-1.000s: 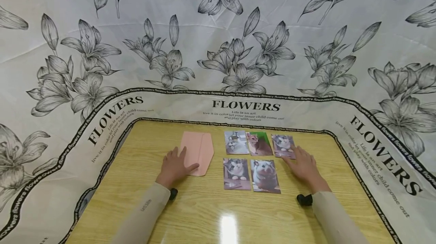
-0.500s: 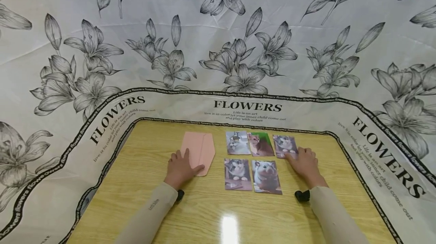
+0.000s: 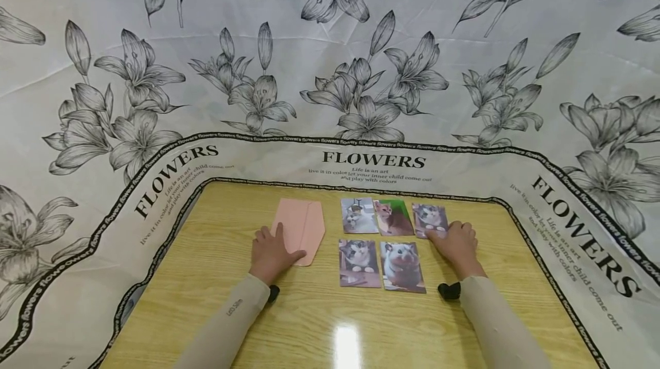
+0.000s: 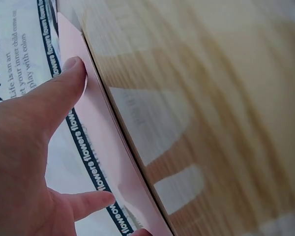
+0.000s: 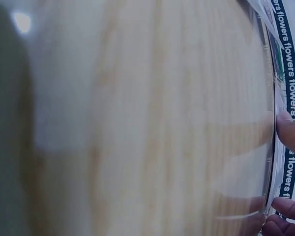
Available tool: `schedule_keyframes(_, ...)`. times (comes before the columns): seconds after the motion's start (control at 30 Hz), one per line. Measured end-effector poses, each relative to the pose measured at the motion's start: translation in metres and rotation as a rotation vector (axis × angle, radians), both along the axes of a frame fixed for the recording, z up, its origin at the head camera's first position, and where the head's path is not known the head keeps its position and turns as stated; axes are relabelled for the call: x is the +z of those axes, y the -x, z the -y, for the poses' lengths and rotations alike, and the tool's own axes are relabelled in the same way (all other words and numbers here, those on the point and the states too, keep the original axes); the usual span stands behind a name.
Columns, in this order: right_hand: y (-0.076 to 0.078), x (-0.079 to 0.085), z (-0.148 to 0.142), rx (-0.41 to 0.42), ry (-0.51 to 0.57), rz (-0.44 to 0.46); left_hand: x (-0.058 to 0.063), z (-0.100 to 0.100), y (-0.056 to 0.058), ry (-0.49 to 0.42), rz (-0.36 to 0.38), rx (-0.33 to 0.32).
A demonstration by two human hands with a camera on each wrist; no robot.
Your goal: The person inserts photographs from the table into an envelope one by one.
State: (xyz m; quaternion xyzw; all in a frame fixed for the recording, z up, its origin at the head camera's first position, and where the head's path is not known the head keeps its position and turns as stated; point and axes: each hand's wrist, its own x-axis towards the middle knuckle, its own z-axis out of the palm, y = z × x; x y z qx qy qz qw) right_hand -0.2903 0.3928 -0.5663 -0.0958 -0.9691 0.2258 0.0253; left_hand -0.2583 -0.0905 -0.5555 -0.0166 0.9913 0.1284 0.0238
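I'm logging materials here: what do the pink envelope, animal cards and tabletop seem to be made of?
The pink envelope looks like matte paper, with a crease line and no glare. The animal cards are probably printed card or photo paper, flat with photo-like images; finish unclear. The tabletop shows wood grain and glossy reflections: perhaps varnished wood or laminate.

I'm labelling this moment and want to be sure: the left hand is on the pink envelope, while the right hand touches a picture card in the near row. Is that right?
Not quite: the right hand touches the cat card at the right end of the far row, as the head view shows. The left hand is indeed on the pink envelope.
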Motion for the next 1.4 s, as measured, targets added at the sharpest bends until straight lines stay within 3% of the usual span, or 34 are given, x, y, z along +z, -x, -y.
schedule_keyframes(0.27, 0.003, 0.004, 0.005, -0.052, 0.012, 0.019, 0.003, 0.004, 0.001, 0.001, 0.002, 0.045)
schedule_keyframes(0.63, 0.002, 0.008, 0.01, -0.158, 0.039, 0.069, 0.004, 0.007, 0.001, -0.101, 0.006, 0.095)
schedule_keyframes(0.97, 0.002, 0.008, 0.013, -0.213, 0.095, 0.016, 0.007, 0.011, 0.005, -0.174, 0.005, 0.108)
schedule_keyframes(1.4, -0.007, 0.021, 0.0, -0.169, 0.173, 0.08, 0.0, 0.018, 0.007, -0.271, 0.064, 0.105)
